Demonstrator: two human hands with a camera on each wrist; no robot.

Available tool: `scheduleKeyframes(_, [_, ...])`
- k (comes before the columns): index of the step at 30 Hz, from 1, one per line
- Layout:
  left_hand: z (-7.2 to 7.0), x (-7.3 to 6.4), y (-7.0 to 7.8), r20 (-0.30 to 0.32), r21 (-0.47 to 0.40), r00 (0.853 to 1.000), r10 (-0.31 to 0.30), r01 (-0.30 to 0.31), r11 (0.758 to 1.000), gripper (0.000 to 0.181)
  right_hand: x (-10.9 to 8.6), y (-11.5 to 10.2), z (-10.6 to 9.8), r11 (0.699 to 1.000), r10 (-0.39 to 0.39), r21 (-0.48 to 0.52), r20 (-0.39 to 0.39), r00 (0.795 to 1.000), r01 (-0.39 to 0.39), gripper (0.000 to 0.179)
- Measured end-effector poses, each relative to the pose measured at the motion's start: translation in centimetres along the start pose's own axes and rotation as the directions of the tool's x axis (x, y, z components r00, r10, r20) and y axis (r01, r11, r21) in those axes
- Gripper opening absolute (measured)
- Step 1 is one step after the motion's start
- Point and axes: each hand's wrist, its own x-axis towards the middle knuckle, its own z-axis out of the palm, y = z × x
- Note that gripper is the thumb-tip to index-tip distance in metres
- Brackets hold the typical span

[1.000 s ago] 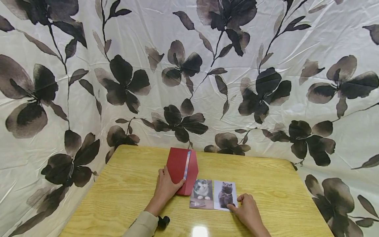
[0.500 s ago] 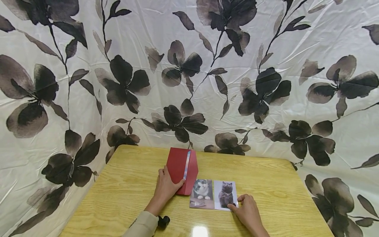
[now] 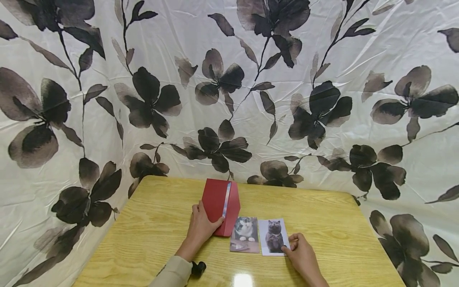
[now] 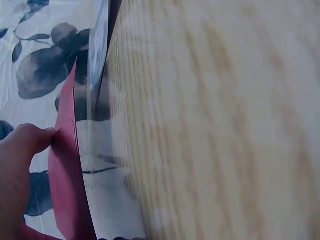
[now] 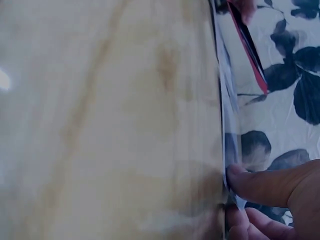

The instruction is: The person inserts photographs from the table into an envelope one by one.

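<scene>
The head view looks forward and down from above the table (image 3: 322,219); both wrist views peer in close, sharing the red envelope (image 3: 214,199).

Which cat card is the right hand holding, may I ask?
The right hand pinches the dark grey cat card; the white-pawed cat card lies unheld.

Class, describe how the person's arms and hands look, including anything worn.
The left hand is bare; a beige sleeve ends at its wrist, with a small, unclear black object beside it. The right hand is bare too, with no sleeve in view. No gloves or rings show.
</scene>
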Motion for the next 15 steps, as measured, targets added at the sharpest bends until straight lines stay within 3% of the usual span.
scheduleKeyframes(8, [-0.1,0.2,0.0,0.003,0.004,1.0,0.0,0.0,1.0,0.114,0.9,0.2,-1.2,0.995,0.045,0.086,0.067,0.997,-0.051,0.032])
scheduleKeyframes(15, [-0.1,-0.1,0.1,0.017,-0.003,1.0,-0.003,0.003,1.0,0.115,1.1,0.6,-1.7,0.977,0.085,0.191,0.062,0.994,-0.095,0.033])
